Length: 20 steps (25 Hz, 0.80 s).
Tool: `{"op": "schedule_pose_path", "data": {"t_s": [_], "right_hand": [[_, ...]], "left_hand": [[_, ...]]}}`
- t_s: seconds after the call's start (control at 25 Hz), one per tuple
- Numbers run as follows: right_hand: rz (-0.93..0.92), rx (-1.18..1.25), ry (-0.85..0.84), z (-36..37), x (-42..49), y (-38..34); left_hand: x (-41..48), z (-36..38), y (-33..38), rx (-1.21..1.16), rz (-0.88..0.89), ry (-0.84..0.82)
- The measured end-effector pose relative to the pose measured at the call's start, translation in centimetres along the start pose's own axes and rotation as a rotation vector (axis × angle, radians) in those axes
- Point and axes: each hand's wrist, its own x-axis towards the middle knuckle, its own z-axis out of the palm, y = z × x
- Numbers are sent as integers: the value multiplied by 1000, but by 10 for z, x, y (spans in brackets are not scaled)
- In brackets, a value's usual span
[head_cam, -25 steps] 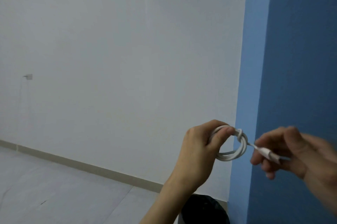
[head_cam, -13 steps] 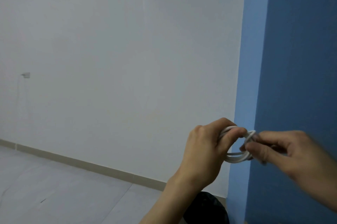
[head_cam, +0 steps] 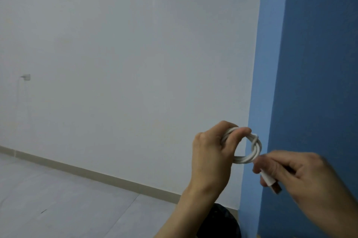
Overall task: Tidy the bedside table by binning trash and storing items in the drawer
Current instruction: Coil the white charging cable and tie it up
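pinching coiled cable (head_cam: 251, 152), left hand (head_cam: 211, 152); right hand (head_cam: 302, 175) grips plug (head_cam: 270, 182).

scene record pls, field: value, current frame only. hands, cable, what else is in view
left hand: raised, fingers closed on the coil
right hand: pinching the plug end, slightly blurred
white cable: wound into a small loop, free end wrapped round it on the right side
plug: white body, dark tip, sticks out below the right fingers
dark bin: bottom edge, partly behind the left forearm
wall socket: far left, on the white wall
bedside table, drawer: not in view
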Motion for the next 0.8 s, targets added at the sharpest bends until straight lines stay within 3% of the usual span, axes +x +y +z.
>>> {"op": "schedule_pose_path", "data": {"t_s": [0.16, 0.28, 0.44, 0.52, 0.64, 0.8], "right_hand": [[-38, 29, 9, -3, 7, 2], [-22, 152, 26, -2, 8, 4], [56, 297, 94, -4, 11, 14], [48, 274, 142, -2, 11, 16], [57, 273, 191, -1, 13, 15], [57, 250, 199, 0, 11, 12]], "left_hand": [[7, -5, 5, -80, -54, -204], [7, -7, 8, -114, -81, -244], [4, -20, 1, -344, -132, -490], [-2, -18, -2, -287, -146, -465], [-10, -5, -5, -210, -182, -293], [-15, 4, 1, -391, -332, -268]]}}
